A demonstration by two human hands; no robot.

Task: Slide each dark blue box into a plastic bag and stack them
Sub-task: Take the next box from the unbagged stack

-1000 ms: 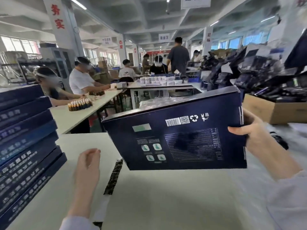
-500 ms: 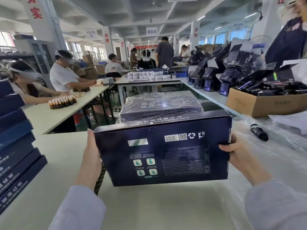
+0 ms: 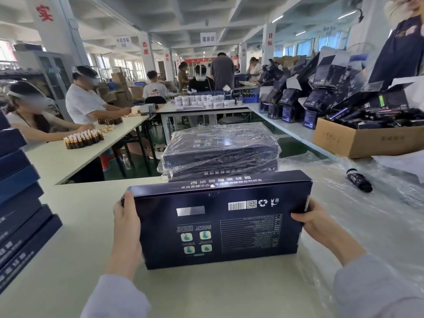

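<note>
Box (image 3: 220, 223) lowered; hands (image 3: 126, 223) (image 3: 319, 223) grip both short ends.

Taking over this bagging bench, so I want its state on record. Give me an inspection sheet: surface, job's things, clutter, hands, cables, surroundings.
Surface: pale table, with clear plastic film spread over its right side.
Job's things: dark blue box held on edge, not bagged; bagged boxes stacked behind it; unbagged boxes piled at left.
Clutter: small black cylinder lying on the film; cardboard carton of dark items at right.
Hands: left hand grips the box's left end; right hand grips its right end.
Cables: nothing seen.
Surroundings: seated workers at neighbouring tables; amber bottles on one.
</note>
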